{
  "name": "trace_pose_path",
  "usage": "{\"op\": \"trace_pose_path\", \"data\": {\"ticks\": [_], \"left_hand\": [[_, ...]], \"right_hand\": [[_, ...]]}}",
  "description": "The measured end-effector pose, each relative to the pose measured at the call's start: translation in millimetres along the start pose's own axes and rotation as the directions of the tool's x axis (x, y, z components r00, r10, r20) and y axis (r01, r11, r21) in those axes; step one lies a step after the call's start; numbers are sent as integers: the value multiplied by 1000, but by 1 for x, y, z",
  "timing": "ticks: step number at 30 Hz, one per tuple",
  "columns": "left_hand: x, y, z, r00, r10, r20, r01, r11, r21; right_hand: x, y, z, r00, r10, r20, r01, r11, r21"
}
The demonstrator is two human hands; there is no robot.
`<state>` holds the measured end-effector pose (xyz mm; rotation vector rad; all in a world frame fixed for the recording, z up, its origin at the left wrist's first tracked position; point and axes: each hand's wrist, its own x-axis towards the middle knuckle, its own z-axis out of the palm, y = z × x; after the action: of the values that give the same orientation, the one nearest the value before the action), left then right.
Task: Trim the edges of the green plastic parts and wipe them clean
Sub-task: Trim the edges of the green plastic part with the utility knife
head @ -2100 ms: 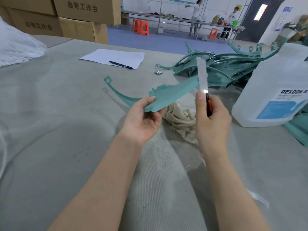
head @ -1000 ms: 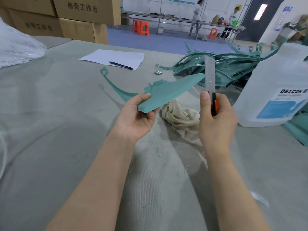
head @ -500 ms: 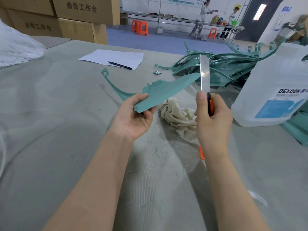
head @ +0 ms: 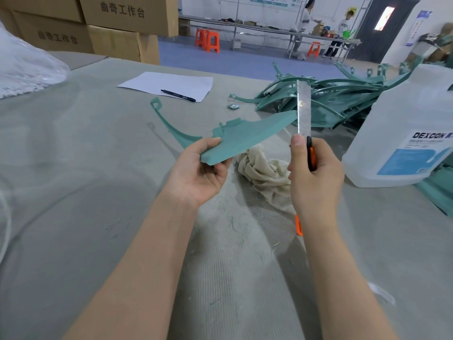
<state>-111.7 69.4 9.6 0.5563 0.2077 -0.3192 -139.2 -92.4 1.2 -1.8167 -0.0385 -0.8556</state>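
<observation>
My left hand grips the near end of a long green plastic part, held above the table; its thin curved arm with a loop reaches up and left. My right hand grips an orange and black utility knife, whose long blade points straight up and stands against the part's far tip. A crumpled beige cloth lies on the table between and behind my hands. More green parts are piled at the back right.
A large translucent jug labelled DEXCON stands right of my right hand. A white sheet with a black pen lies at the back. Cardboard boxes are stacked far left. Two people stand at a distant bench.
The green part has tilted and shifted slightly left in my left hand. The knife blade drew off to the right of the tip and has come back against it.
</observation>
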Motion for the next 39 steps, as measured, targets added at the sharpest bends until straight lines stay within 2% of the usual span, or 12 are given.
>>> {"op": "trace_pose_path", "data": {"ticks": [9,14,18,21,27,30,39], "left_hand": [[2,1,-1,999,14,-32,-15,999,-51],[3,1,0,1000,16,-17,-19,989,-147],[4,0,0,996,65,-53,-73,987,-146],[3,1,0,997,65,-36,-69,989,-131],[-1,1,3,998,59,-37,-60,997,-41],[0,1,3,997,68,-48,-69,997,-23],[2,3,1,995,91,-49,-93,995,-44]], "right_hand": [[-13,-3,14,981,-90,173,109,989,-101],[-23,-5,24,945,-186,271,227,965,-128],[-28,-7,28,916,-234,327,293,945,-144],[-27,-8,27,926,-230,299,282,949,-144],[-14,-1,15,992,-84,95,97,985,-140],[-12,0,14,995,-46,88,59,988,-142],[-13,-1,14,991,-52,120,66,991,-117]]}}
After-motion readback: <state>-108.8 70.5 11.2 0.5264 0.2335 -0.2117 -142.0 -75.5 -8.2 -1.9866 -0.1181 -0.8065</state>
